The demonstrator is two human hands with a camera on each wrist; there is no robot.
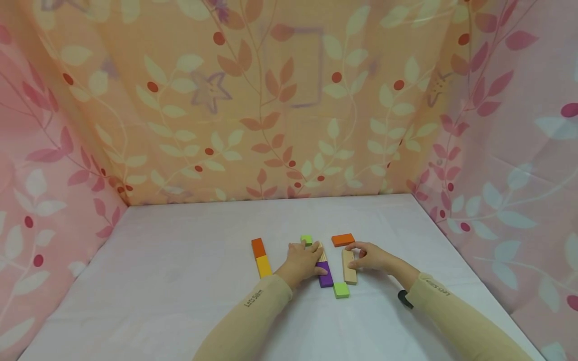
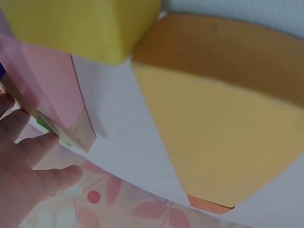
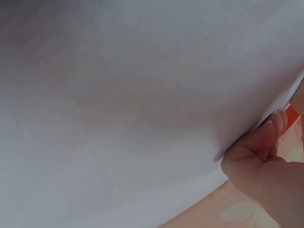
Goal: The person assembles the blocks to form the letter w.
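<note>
My left hand (image 1: 303, 261) lies over a row of blocks, fingers spread, with its thumb at the purple block (image 1: 325, 277) and fingertips by a ridged pale wooden piece (image 1: 322, 253). Behind those fingers is a light-green block (image 1: 306, 239). The left wrist view shows a pink block (image 2: 52, 80) beside the fingers, hidden by the hand in the head view. My right hand (image 1: 370, 256) holds a plain wooden block (image 1: 349, 273) between thumb and index finger, at its far end and right side. An orange block (image 1: 343, 239) lies just beyond it.
Left of the left hand, a red-orange block (image 1: 258, 247) and a yellow-orange block (image 1: 264, 266) lie end to end. Another light-green block (image 1: 341, 290) sits nearest me. White cloth (image 1: 171, 281) covers the table, with floral curtains (image 1: 271, 100) behind and at the sides.
</note>
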